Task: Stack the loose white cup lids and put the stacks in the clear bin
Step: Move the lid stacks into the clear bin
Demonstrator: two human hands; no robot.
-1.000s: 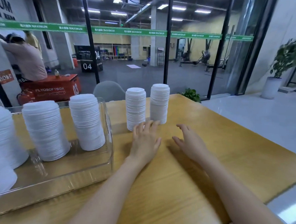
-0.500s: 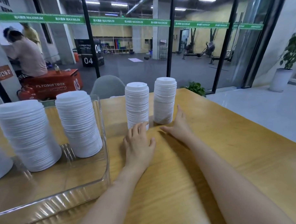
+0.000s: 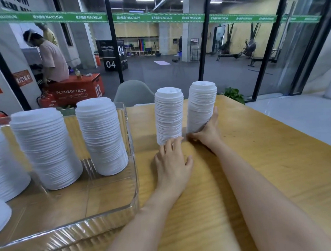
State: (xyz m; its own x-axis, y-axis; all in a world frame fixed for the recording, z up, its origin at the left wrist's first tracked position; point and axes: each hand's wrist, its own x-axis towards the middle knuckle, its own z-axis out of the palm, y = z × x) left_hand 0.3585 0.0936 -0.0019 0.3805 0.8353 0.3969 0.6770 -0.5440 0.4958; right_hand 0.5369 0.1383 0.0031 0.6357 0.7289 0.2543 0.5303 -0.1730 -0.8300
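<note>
Two tall stacks of white cup lids stand on the wooden table [image 3: 272, 157]: the left stack [image 3: 168, 114] and the right stack [image 3: 201, 106]. My right hand [image 3: 207, 132] wraps the lower part of the right stack, thumb in front and fingers behind it. My left hand [image 3: 173, 163] lies flat on the table, its fingertips touching the foot of the left stack. The clear bin [image 3: 134, 180] sits at the left and holds several lid stacks, among them one [image 3: 102, 136] near its right wall and one [image 3: 45, 149] further left.
A grey chair back [image 3: 133, 92] rises behind the table's far edge. Glass walls with black frames stand beyond it. A potted plant [image 3: 234, 95] is at the far right corner. A person in a pink shirt bends over a red box at the far left.
My right hand slid forward from the table and closed around the base of the right stack. My left hand stayed flat at the left stack. The camera moved closer.
</note>
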